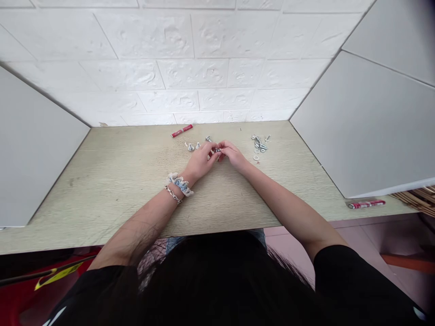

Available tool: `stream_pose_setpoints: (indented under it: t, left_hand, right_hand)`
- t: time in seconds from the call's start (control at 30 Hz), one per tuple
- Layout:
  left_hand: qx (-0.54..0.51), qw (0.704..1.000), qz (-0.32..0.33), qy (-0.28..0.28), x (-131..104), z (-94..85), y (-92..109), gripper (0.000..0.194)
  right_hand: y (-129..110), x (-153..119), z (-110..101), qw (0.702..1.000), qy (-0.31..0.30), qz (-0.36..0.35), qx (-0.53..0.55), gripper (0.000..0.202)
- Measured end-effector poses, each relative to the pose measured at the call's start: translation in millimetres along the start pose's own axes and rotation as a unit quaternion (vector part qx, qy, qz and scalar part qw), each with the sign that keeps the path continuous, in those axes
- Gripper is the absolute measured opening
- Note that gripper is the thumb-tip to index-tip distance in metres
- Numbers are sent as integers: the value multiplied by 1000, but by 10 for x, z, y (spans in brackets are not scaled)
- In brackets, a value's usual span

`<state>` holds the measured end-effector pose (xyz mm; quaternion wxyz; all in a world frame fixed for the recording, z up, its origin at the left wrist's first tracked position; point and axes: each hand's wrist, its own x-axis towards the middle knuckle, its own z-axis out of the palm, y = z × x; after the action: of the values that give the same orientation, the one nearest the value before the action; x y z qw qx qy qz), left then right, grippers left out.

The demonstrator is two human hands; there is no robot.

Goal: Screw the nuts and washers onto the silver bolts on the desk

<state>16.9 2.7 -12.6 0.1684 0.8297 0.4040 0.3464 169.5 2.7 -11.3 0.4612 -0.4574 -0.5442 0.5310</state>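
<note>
My left hand (201, 162) and my right hand (233, 156) meet over the middle of the table. Between their fingertips is a small metal bolt (216, 150), pinched from both sides; the fingers cover much of it, and whether a nut or washer is on it I cannot make out. Just beyond my left hand stand a few bolts fitted with washers, one bolt (190, 147) at the left and another bolt (208, 139) behind the fingers. To the right of my right hand lies a loose pile of bolts, nuts and washers (258, 144), with a flat washer (256, 158) at its near side.
A red tube-shaped marker (182, 131) lies near the white brick wall (210, 72). A similar red marker (366, 204) rests by the table's front right edge. Grey panels (370, 117) stand at both sides. Wicker (416, 199) shows at the far right.
</note>
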Motion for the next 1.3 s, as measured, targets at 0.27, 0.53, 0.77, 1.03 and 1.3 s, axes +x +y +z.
stream_pose_setpoints:
  t: [0.27, 0.53, 0.77, 1.03, 1.3]
  left_hand:
    - [-4, 1000, 10, -3, 3, -5, 19, 15]
    - [-8, 1000, -7, -6, 11, -2, 9, 13]
    - [-7, 1000, -17, -12, 21, -11, 12, 12]
    - [-13, 999, -42, -32, 25, -26, 35, 12]
    - [-13, 999, -25, -17, 16, -6, 6, 11]
  right_hand:
    - [113, 22, -11, 999, -17, -5, -38, 51]
    - [90, 17, -21, 999, -28, -13, -31, 44]
    - [102, 22, -29, 999, -21, -15, -40, 34]
    - [113, 27, -58, 998, -23, -16, -54, 35]
    - [76, 3, -40, 998, -22, -15, -60, 38]
